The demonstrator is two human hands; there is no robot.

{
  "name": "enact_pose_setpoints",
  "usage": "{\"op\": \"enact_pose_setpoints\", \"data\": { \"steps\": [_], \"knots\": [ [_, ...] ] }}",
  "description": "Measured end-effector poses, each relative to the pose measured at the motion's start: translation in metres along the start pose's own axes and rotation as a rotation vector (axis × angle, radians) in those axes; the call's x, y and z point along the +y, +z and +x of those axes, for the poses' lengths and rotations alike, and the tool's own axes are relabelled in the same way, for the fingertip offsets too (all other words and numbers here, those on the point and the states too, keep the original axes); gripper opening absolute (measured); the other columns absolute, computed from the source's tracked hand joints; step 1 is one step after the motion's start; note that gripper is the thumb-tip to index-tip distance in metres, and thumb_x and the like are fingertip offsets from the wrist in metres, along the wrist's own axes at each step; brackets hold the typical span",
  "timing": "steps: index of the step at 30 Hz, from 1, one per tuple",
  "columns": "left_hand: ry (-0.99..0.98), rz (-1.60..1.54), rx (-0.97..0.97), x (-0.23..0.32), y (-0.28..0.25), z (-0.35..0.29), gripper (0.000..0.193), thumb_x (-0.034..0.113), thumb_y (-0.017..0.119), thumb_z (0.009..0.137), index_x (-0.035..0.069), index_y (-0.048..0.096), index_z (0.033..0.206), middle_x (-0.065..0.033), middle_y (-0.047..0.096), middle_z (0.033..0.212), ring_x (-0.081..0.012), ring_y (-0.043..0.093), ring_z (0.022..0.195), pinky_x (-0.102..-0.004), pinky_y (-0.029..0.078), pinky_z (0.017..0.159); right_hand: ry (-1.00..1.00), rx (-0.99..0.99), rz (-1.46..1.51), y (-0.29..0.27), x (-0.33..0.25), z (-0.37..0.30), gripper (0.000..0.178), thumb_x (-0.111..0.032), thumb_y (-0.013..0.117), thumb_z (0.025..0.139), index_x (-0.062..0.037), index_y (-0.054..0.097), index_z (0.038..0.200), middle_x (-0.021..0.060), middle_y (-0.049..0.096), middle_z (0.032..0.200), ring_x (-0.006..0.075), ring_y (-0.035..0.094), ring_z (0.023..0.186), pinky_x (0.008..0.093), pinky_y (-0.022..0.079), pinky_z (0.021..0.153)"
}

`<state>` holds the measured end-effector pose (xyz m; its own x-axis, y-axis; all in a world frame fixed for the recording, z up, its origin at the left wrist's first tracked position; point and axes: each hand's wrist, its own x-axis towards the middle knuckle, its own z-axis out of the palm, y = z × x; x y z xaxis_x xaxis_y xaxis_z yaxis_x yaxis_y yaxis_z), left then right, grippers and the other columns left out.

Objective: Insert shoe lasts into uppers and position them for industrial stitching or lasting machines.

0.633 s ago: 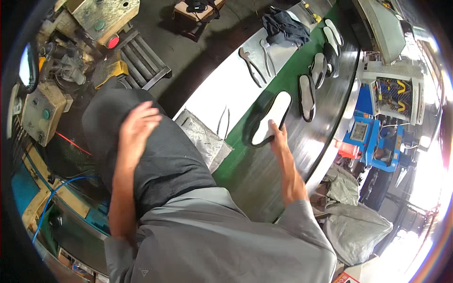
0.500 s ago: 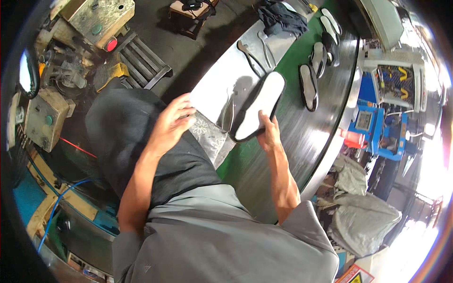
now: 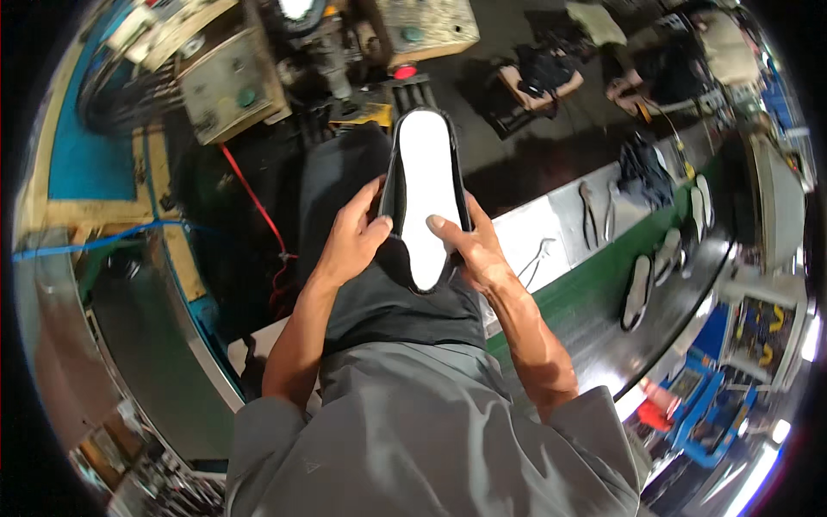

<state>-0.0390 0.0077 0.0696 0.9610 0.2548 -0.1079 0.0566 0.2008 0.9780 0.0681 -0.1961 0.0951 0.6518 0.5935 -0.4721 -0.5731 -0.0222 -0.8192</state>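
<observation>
A black shoe upper (image 3: 425, 177) with a white bottom is held up over my lap, its white side facing me. My left hand (image 3: 353, 239) grips its left edge, the thumb at the rim and the fingers behind. On the other side my right hand (image 3: 475, 248) is closed round the right edge, its thumb lying on the white bottom. The fingers under the shoe upper are partly hidden. Just right of my right hand, a metal hand tool (image 3: 538, 261) lies on a pale metal ledge (image 3: 564, 228).
Two more hand tools, pliers-like (image 3: 588, 215), and a dark cloth (image 3: 646, 172) lie farther along the ledge. Beyond it, a conveyor belt (image 3: 594, 340) carries several shoe uppers (image 3: 637, 293). Ahead stands a machine with control boxes (image 3: 231, 86). A person (image 3: 668, 73) is at the far right.
My view has swung left. The shoe upper has come from over the ledge to above my lap, and my left hand, free before, now grips it too.
</observation>
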Motion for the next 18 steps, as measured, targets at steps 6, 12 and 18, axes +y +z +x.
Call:
{"op": "enact_pose_setpoints", "data": {
  "steps": [6, 12, 18],
  "knots": [
    [-0.017, -0.042, 0.199, 0.028, -0.053, -0.007, 0.068, 0.016, 0.070, 0.104, 0.001, 0.044, 0.166, -0.0155, 0.058, 0.156, -0.0215, 0.056, 0.141, -0.0356, 0.045, 0.117, -0.029, -0.189, -0.447, 0.024, 0.022, -0.009, 0.095, -0.033, 0.085, 0.097, 0.0071, 0.034, 0.167, 0.0281, 0.055, 0.158, 0.0330, 0.054, 0.148, 0.0407, 0.043, 0.123],
    [0.051, 0.251, 0.236, 0.039, -0.062, 0.002, 0.043, 0.023, 0.062, 0.111, -0.001, 0.068, 0.147, -0.0072, 0.076, 0.124, -0.0113, 0.066, 0.110, -0.0270, 0.051, 0.099, -0.174, -0.223, -0.686, 0.042, -0.001, 0.002, 0.096, -0.040, 0.082, 0.098, 0.0050, 0.034, 0.168, 0.0305, 0.052, 0.162, 0.0374, 0.048, 0.155, 0.0433, 0.039, 0.127],
    [0.098, 0.180, 0.282, 0.037, -0.048, 0.009, 0.043, 0.026, 0.054, 0.117, -0.004, 0.069, 0.144, -0.0107, 0.077, 0.126, -0.0143, 0.066, 0.116, -0.0294, 0.050, 0.105, -0.345, -0.231, -0.676, 0.064, -0.034, 0.032, 0.092, -0.036, 0.081, 0.099, -0.0019, 0.035, 0.170, 0.0282, 0.048, 0.166, 0.0337, 0.048, 0.155, 0.0415, 0.035, 0.129]
  ]
}}
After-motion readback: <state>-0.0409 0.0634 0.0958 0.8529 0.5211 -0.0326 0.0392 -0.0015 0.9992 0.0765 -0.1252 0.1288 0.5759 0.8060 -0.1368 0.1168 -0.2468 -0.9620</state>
